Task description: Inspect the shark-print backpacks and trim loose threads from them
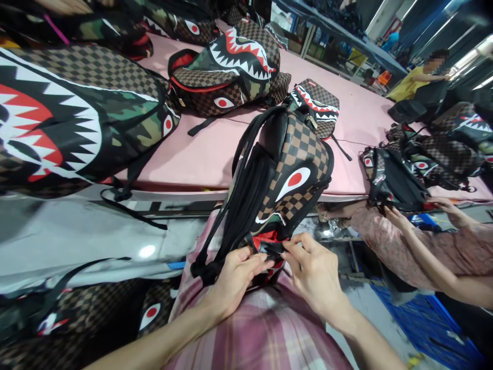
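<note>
A checkered brown backpack with a shark-eye print stands tilted on my lap, its black straps hanging to the left. My left hand and my right hand both pinch a small black piece at the bag's lower end, near its red lining. The fingertips of the two hands nearly touch there.
A pink table in front carries several more shark-print backpacks. A large one lies at the left, another lower left. At the right a co-worker's hands hold a black bag. A blue crate sits on the floor.
</note>
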A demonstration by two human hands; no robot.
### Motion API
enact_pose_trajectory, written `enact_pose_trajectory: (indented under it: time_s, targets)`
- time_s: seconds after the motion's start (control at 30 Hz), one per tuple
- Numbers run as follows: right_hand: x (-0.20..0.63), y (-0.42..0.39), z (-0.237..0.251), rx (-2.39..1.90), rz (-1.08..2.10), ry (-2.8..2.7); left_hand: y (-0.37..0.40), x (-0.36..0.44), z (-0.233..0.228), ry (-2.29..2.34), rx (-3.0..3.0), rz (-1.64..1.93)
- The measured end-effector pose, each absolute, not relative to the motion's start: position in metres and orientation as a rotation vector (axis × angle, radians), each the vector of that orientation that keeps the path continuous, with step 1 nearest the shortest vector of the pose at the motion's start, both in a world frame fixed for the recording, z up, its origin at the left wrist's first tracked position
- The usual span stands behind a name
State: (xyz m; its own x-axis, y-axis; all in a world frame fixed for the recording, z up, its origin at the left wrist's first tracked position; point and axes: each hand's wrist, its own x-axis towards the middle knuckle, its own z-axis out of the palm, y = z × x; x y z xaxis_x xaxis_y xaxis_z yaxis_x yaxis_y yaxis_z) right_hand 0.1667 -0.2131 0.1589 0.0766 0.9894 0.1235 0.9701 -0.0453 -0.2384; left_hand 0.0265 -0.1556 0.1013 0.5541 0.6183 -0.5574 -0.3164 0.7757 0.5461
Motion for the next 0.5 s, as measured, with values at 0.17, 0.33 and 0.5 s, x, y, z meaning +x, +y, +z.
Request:
enact_pose_trajectory:
  time_s: [0.17, 0.33, 0.5]
  targets:
    - [0.1629, -0.2062, 0.1603, -2.137, 0.025, -2.072, -0.1557, 0.0276, 0.1068, 0.822, 0.428, 0.574]
    - [0.1618, -0.2054, 0.1573, -2.135, 0.042, -2.058, -0.1539, 0.0264, 0.1059, 0.837, 0.416, 0.555]
    - [0.1599, -0.2054, 0.1517, -2.105, 0.012, -2.064, -0.1533, 0.0246, 0.1003, 0.831, 0.430, 0.544]
